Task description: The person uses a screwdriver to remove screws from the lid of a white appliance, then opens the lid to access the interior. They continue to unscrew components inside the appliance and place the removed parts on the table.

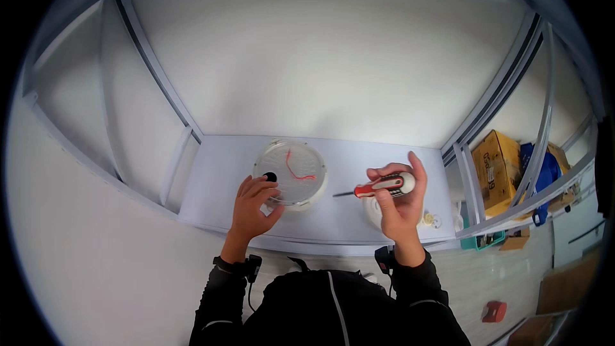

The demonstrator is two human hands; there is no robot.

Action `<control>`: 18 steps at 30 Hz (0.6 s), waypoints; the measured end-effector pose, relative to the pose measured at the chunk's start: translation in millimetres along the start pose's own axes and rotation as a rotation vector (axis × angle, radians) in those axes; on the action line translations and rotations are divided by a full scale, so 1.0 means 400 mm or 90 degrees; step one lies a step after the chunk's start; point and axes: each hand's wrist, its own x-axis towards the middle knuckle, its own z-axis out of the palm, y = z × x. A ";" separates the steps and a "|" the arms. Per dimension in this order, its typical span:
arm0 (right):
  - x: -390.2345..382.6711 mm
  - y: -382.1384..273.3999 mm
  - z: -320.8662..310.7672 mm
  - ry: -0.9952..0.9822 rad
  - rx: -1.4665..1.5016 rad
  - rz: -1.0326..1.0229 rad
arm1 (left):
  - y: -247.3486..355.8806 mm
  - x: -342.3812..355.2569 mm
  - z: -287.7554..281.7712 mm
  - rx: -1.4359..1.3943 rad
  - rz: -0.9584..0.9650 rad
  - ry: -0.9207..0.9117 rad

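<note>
Red-white-handled screwdriver [386,183] in our R hand [403,211], fingers curled round it | our L hand [252,211] loosely spread, gripping nil, on clr-topped rd tub [291,190]

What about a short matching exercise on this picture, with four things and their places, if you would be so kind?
1. Screwdriver
2. Red string
3. Left hand
4. Cardboard box

A. At the round white thing's near left edge
B. At the picture's right side
C. In the right hand
D. Within the round thing's outline

Pairs: 1-C, 2-D, 3-A, 4-B
</note>
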 end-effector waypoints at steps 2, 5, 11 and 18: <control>-0.003 0.028 0.063 -0.016 -0.023 -0.011 | -0.028 -0.004 -0.018 -0.034 0.005 -0.016; -0.014 0.038 0.136 -0.009 -0.076 0.026 | -0.045 0.004 -0.026 -0.063 0.026 -0.057; -0.041 0.026 0.197 -0.018 -0.068 0.108 | -0.097 0.006 -0.016 -0.172 0.026 -0.095; -0.065 0.050 0.211 0.010 -0.095 0.109 | -0.145 0.001 -0.045 -0.200 0.023 -0.112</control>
